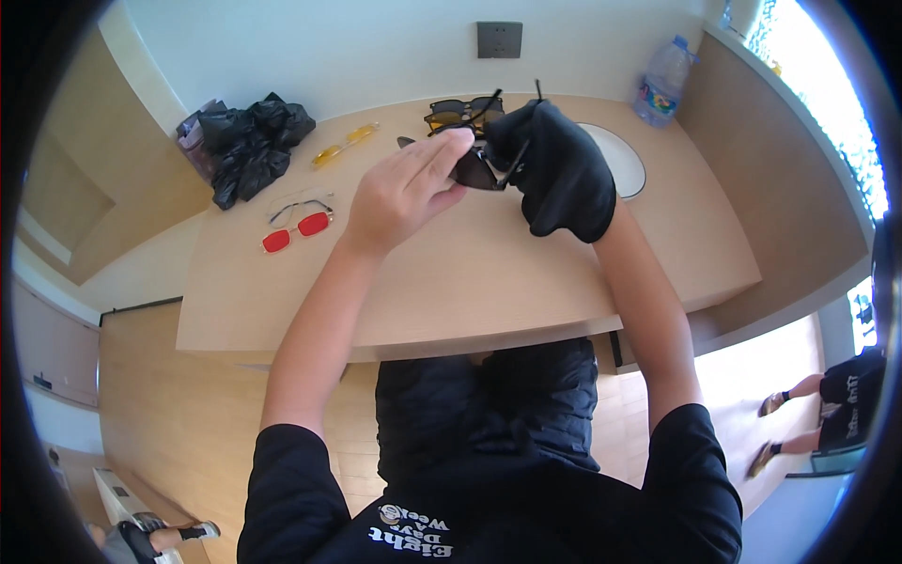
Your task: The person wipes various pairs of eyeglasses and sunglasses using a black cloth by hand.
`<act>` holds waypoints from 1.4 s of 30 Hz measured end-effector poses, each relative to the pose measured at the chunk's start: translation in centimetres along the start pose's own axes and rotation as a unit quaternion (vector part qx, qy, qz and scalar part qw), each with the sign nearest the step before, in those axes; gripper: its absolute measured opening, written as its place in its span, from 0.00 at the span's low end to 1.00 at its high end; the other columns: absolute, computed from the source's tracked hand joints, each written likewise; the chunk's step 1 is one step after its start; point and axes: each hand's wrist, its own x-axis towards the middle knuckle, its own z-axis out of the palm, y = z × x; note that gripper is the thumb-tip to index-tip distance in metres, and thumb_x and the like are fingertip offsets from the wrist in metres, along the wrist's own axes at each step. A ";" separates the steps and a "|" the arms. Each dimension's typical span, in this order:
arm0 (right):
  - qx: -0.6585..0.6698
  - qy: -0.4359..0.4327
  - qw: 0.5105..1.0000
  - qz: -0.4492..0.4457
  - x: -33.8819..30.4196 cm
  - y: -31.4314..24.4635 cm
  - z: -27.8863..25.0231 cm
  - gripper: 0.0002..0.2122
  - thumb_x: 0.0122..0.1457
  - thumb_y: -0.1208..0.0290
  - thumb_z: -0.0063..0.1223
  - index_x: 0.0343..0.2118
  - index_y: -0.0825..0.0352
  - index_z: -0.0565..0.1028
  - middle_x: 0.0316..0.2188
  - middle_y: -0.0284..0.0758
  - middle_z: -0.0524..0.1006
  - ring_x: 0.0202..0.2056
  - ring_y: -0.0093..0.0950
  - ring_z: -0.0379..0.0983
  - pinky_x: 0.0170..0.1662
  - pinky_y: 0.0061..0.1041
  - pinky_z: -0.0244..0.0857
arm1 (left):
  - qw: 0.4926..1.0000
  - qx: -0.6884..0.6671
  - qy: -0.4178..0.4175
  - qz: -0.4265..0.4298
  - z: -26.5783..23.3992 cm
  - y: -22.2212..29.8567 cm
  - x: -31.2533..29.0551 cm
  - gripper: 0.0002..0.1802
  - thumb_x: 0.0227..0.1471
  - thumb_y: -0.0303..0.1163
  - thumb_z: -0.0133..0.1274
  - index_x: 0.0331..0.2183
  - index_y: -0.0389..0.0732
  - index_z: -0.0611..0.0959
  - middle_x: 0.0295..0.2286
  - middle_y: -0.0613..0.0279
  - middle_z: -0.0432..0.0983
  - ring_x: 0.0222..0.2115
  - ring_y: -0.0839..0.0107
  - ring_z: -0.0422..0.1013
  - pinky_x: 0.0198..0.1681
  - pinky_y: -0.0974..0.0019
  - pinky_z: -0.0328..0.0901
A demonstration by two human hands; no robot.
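Above the far middle of the table, my bare left hand point(399, 193) is closed on a pair of dark sunglasses point(476, 172), fingers together along the frame. A black glove or cloth covers my right hand point(568, 179), which grips the other side of the same sunglasses. Their thin temples stick up and out near the black covering, which hides my right fingers. Just behind lie more dark-framed glasses point(446, 107), some with yellow lenses. Left of my left hand are red-lensed glasses point(313, 224) with thin metal temples and a yellow-lensed pair point(343, 147).
A crumpled black plastic bag point(246, 155) sits at the far left of the table point(451, 282). Behind my right hand lies a white round object point(620, 155). A clear bottle point(662, 85) stands at the far right beside a wooden side panel point(780, 160). Other people's legs show at both lower edges.
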 end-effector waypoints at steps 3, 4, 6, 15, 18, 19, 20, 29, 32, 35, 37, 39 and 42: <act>-0.311 -0.062 0.922 -0.222 0.8 3.4 -0.6 0.17 0.28 0.80 0.64 0.27 0.62 0.74 0.28 0.33 0.75 0.27 0.38 0.68 0.33 0.30 0.64 | 0.998 0.032 0.012 -0.050 0.7 -0.1 0.0 0.46 0.36 0.25 0.77 0.59 0.40 0.79 0.49 0.57 0.84 0.43 0.63 0.83 0.44 0.65 0.78; -0.318 -0.108 0.923 -0.190 0.8 1.1 0.8 0.16 0.21 0.79 0.60 0.20 0.61 0.70 0.26 0.35 0.75 0.27 0.45 0.69 0.32 0.33 0.65 | 0.995 0.053 0.004 -0.090 0.4 -0.2 -0.4 0.46 0.36 0.26 0.77 0.60 0.41 0.79 0.48 0.57 0.85 0.42 0.62 0.83 0.45 0.64 0.77; -0.343 -0.107 0.906 -0.222 0.4 0.3 2.3 0.16 0.22 0.79 0.60 0.20 0.61 0.69 0.26 0.35 0.75 0.28 0.45 0.70 0.31 0.34 0.65 | 0.992 0.066 -0.001 -0.106 0.1 -0.5 -0.5 0.45 0.37 0.26 0.77 0.60 0.41 0.80 0.48 0.56 0.84 0.42 0.61 0.82 0.45 0.64 0.77; -0.406 0.035 0.879 -0.247 -0.3 0.4 2.0 0.29 0.29 0.71 0.70 0.44 0.64 0.81 0.40 0.39 0.82 0.43 0.43 0.79 0.45 0.33 0.75 | 0.956 -0.133 -0.033 -0.258 1.9 1.6 0.6 0.46 0.46 0.33 0.75 0.65 0.44 0.74 0.52 0.57 0.81 0.46 0.65 0.81 0.49 0.63 0.74; -0.372 0.079 0.902 -0.206 -0.3 -0.8 1.7 0.32 0.31 0.70 0.70 0.48 0.64 0.80 0.40 0.39 0.83 0.40 0.40 0.79 0.44 0.30 0.74 | 0.896 -0.303 -0.067 -0.316 2.3 1.8 0.0 0.50 0.51 0.38 0.73 0.70 0.46 0.66 0.55 0.55 0.78 0.53 0.64 0.77 0.57 0.60 0.69; -0.372 0.080 0.902 -0.206 -0.2 -0.3 1.3 0.32 0.31 0.70 0.70 0.48 0.64 0.80 0.40 0.39 0.83 0.40 0.40 0.79 0.44 0.30 0.74 | 0.851 -0.384 -0.080 -0.348 2.6 2.0 -0.1 0.53 0.52 0.40 0.73 0.72 0.47 0.62 0.58 0.53 0.77 0.57 0.62 0.74 0.62 0.57 0.66; -0.397 0.072 0.890 -0.213 -0.1 0.4 0.7 0.32 0.31 0.70 0.71 0.47 0.64 0.79 0.38 0.39 0.82 0.37 0.39 0.78 0.42 0.30 0.73 | 0.852 -0.384 -0.080 -0.347 2.8 2.1 -0.2 0.53 0.52 0.40 0.73 0.72 0.47 0.62 0.58 0.53 0.77 0.57 0.62 0.74 0.62 0.57 0.66; -0.360 -0.025 0.922 -0.138 1.2 -0.7 1.2 0.26 0.26 0.73 0.67 0.37 0.65 0.76 0.28 0.40 0.75 0.30 0.45 0.73 0.35 0.33 0.68 | 0.862 -0.310 -0.137 -0.377 3.4 3.0 -0.6 0.56 0.53 0.46 0.71 0.73 0.52 0.57 0.52 0.47 0.81 0.51 0.55 0.80 0.56 0.58 0.71; -0.431 0.012 0.885 -0.177 0.8 -0.6 1.5 0.26 0.24 0.73 0.65 0.36 0.65 0.75 0.27 0.41 0.74 0.30 0.48 0.71 0.35 0.34 0.68 | 0.896 -0.213 -0.174 -0.348 3.2 3.4 -0.1 0.53 0.53 0.44 0.70 0.72 0.54 0.59 0.38 0.50 0.85 0.36 0.52 0.83 0.42 0.57 0.74; -0.420 0.051 0.887 -0.187 0.3 -0.3 2.0 0.28 0.23 0.74 0.65 0.37 0.65 0.75 0.28 0.41 0.74 0.31 0.49 0.72 0.35 0.34 0.69 | 0.886 -0.190 -0.211 -0.367 2.7 4.2 0.5 0.51 0.51 0.36 0.71 0.71 0.49 0.63 0.52 0.48 0.81 0.50 0.54 0.80 0.54 0.59 0.72; -0.419 0.059 0.887 -0.184 0.2 -0.1 1.7 0.28 0.22 0.75 0.64 0.38 0.65 0.75 0.29 0.41 0.74 0.33 0.49 0.72 0.36 0.35 0.69 | 0.915 -0.121 -0.211 -0.321 2.7 4.2 0.7 0.49 0.52 0.35 0.70 0.70 0.50 0.65 0.43 0.54 0.84 0.41 0.55 0.82 0.45 0.57 0.75; -0.348 0.055 0.919 -0.176 0.3 0.1 1.5 0.30 0.23 0.76 0.63 0.40 0.66 0.75 0.33 0.41 0.74 0.33 0.47 0.71 0.37 0.32 0.70 | 0.929 -0.070 -0.226 -0.286 2.4 4.1 0.8 0.49 0.51 0.33 0.69 0.71 0.51 0.65 0.38 0.58 0.83 0.36 0.57 0.80 0.41 0.57 0.74; -0.355 -0.021 0.932 -0.067 0.5 -1.1 1.0 0.32 0.25 0.77 0.62 0.44 0.68 0.75 0.36 0.40 0.74 0.34 0.44 0.68 0.39 0.28 0.70 | 0.952 0.022 -0.222 -0.211 2.3 3.9 0.7 0.50 0.48 0.30 0.68 0.71 0.55 0.66 0.29 0.64 0.80 0.29 0.63 0.77 0.35 0.57 0.72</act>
